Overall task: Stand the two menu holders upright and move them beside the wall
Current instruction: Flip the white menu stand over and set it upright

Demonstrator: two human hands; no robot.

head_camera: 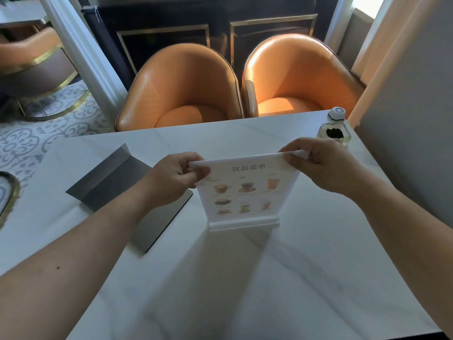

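A white menu holder (241,192) stands upright on the pale counter (306,278), its base flat on the surface and its printed drinks sheet facing the camera. The left hand (175,181) pinches the holder's top left corner, thumb in front and fingers behind; the right hand (318,165) pinches the top right corner the same way, so both hands are clamped on the upper edge and the holder spans the gap between them. The second holder (117,190), grey, lies flat on the counter just to the left of the left hand and partly under that wrist and forearm, its foot a raised fold along the far edge. Just beyond the right hand, near the counter's far right corner, sits a small glass jar (334,134) with something dark inside, and beyond it a white call button (337,112). The wall (404,143) rises to the right of the right hand, along the counter's edge. Two orange chairs (186,92) stand past the counter's far side.
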